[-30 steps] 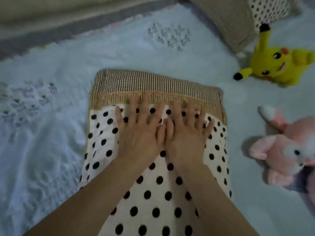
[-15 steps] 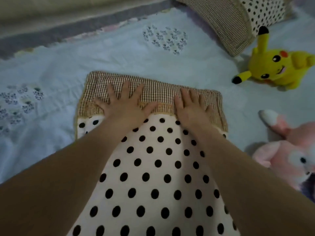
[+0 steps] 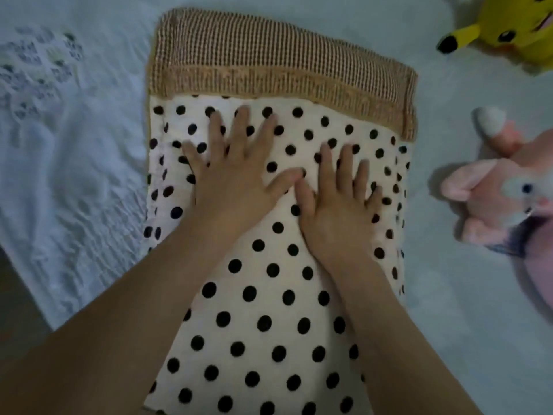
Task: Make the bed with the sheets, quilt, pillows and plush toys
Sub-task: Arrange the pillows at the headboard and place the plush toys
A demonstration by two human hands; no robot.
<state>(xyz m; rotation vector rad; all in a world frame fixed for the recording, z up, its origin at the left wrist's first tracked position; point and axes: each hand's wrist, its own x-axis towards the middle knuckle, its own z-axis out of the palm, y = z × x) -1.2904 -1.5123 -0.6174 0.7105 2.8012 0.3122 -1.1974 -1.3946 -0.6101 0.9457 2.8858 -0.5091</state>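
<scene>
The bed sheet [image 3: 89, 190], pale blue and crinkled, is spread across nearly the whole view, with a dark flower pattern [image 3: 39, 64] stitched into it at the upper left. A strip of dark floor [image 3: 18, 310] is seen past its edge at the lower left.

The pillow [image 3: 269, 324] is laid flat on the sheet in the middle, running from the bottom edge upward. Its case is cream with black dots and is finished at the far end by a brown checked band [image 3: 269, 61].

To the right of the pillow, apart from it, a pink plush toy [image 3: 502, 193] is lying on the sheet. A yellow plush toy [image 3: 508, 28] is cut off by the frame at the upper right corner.

The left hand [image 3: 233, 181] and right hand [image 3: 338, 211] are pressed palm down on the dotted part of the pillow, just below the band. The fingers [image 3: 244, 127] are straight and spread, with nothing grasped; the two thumbs are touching.
</scene>
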